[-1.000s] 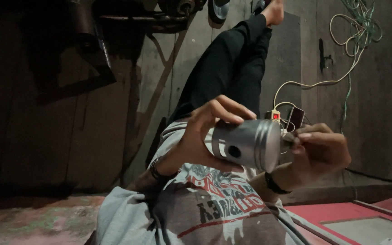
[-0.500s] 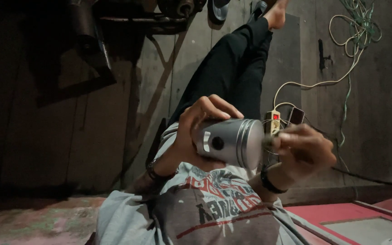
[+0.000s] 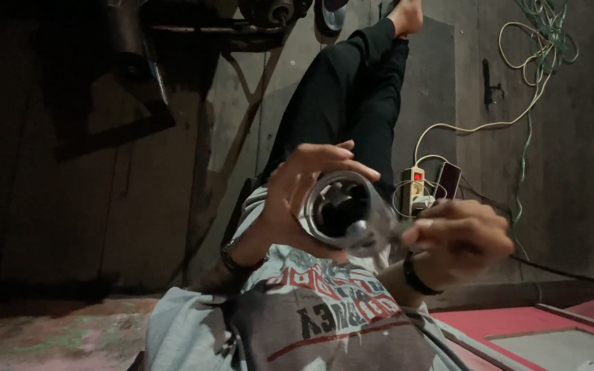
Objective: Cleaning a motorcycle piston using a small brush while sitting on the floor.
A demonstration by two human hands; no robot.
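my left hand [image 3: 297, 199] cups the piston [image 3: 345, 213], right hand [image 3: 458, 240] pinching its edge; loose grip, I'd guess it could slip onto my lap

Counted: one hollow silver metal piston [image 3: 347, 214], two hands, one white power strip [image 3: 414, 187], one dark phone [image 3: 447, 180].

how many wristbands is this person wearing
2: a dark wristband on the left wrist, below the left hand that holds the hollow metal cylinder, and another dark wristband on the right wrist, under the right hand. Nothing seems hidden.
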